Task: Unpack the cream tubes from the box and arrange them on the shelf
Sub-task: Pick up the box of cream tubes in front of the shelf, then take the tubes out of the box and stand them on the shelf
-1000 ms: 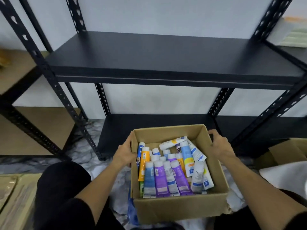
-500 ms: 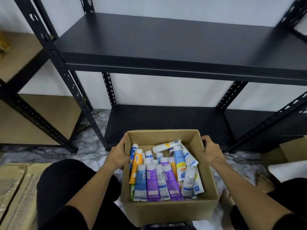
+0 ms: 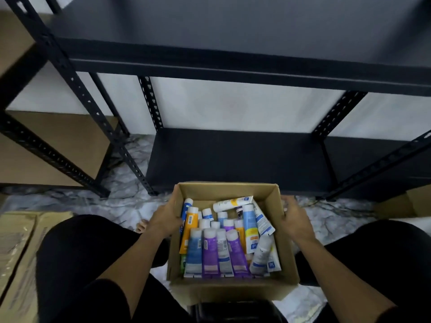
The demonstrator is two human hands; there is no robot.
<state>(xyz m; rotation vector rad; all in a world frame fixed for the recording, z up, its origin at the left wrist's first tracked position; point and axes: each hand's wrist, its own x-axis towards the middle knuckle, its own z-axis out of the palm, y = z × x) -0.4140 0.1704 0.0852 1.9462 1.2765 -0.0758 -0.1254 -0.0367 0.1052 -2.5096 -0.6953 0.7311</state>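
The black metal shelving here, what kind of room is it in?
Probably a stockroom: bare black slotted-metal shelves, flattened brown cardboard cartons on the floor, and an open cardboard box of assorted cream tubes.

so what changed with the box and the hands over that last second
The right hand has loosened: it gripped the box wall before, and now its fingers look spread at the right rim, with contact hard to judge. The view has tipped downward, so the box sits lower in the picture. The left hand keeps its grip on the left wall. The tubes lie in the same jumble, none taken out, and the shelf holds none.
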